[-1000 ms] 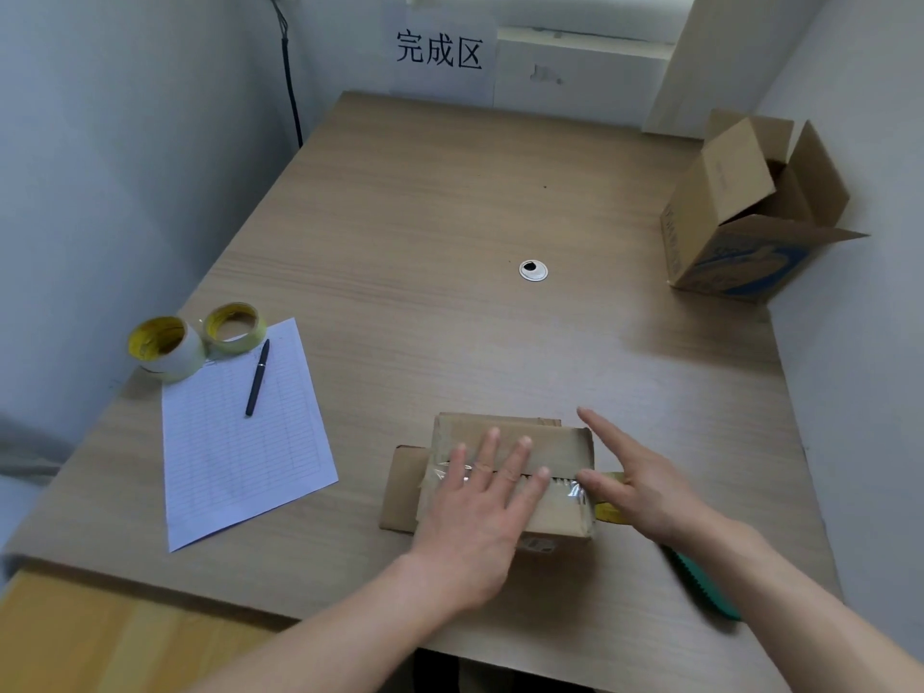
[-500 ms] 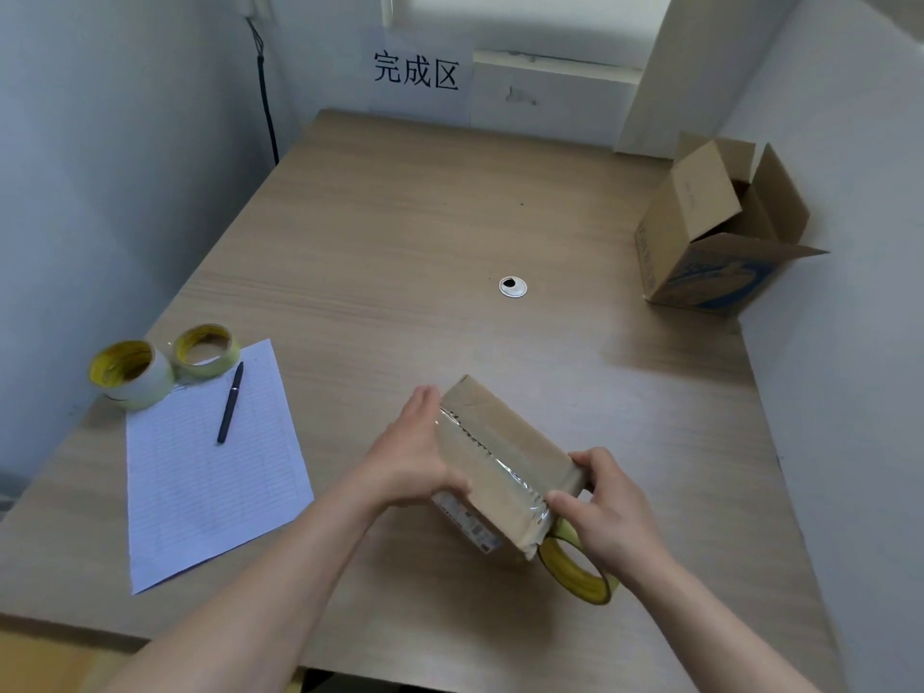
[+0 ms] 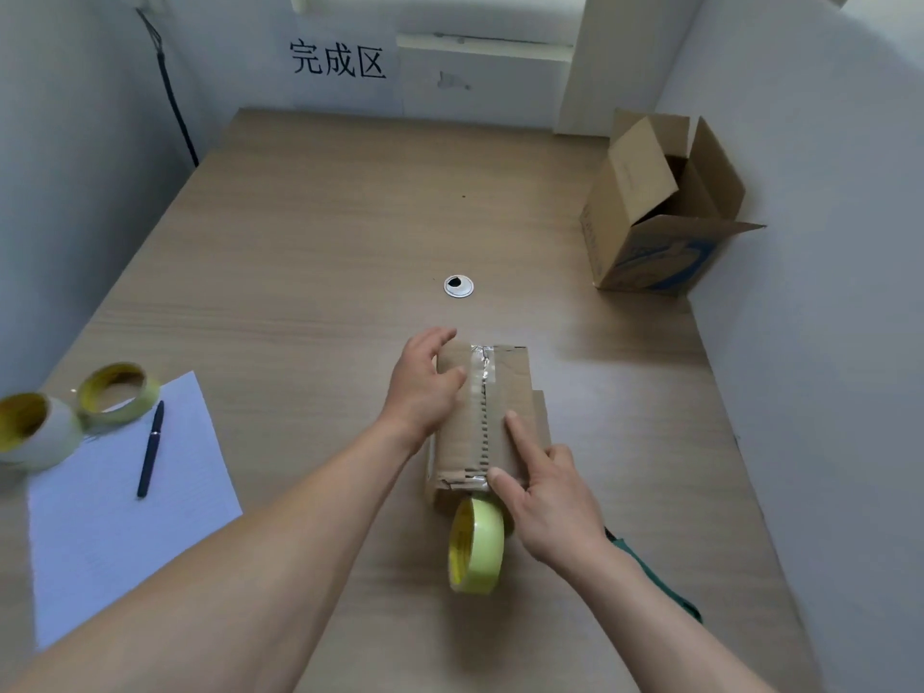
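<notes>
On the worktop (image 3: pixel 325 232), the left hand (image 3: pixel 422 387) grips the sealed box (image 3: pixel 507 387) by its side; the right hand (image 3: pixel 550 497) presses straight fingers on top. The carton (image 3: pixel 645 232) stands open, its contents hidden.

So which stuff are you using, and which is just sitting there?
In use: small box, held by the left hand and pressed by the right hand; tape roll at its near end.
Lying about: two spare tape rolls, pen, sheet of paper, big open box.
</notes>
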A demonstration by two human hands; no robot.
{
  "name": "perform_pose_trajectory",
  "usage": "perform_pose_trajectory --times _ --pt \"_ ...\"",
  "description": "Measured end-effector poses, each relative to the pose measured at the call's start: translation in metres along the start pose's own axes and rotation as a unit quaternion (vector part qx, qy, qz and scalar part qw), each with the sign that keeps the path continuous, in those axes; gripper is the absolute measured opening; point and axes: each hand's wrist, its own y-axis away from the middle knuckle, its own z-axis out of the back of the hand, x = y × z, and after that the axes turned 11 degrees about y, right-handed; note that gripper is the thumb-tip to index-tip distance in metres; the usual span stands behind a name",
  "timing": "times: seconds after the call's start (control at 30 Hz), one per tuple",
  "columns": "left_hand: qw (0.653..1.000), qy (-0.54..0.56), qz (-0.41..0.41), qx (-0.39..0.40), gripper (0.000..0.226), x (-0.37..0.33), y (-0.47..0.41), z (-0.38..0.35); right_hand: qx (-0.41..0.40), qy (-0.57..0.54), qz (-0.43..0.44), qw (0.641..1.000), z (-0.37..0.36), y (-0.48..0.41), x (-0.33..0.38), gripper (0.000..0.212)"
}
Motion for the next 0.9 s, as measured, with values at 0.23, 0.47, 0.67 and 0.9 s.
perform_pose_trajectory --times 0.23,0.47,0.67,0.9 --pt "0.991 0.005 0.018 -0.135 0.029 0.016 0.122 0.002 -0.009 -0.016 -0.019 1.000 0.012 -0.043 0.012 0.066" --pt "0.980 0.118 0.154 -0.037 0.040 0.046 0.131 -0.024 -0.012 -0.001 -0.003 1.000 0.013 -0.046 0.010 0.066" --pt "0.952 0.151 0.256 -0.069 0.022 0.043 0.109 -0.029 -0.011 0.000 -0.003 1.000 0.014 -0.046 0.010 0.066" --pt "0.969 0.043 0.223 -0.095 0.012 0.048 0.095 -0.027 -0.006 -0.114 0.046 0.992 0.022 -0.039 -0.016 0.071"
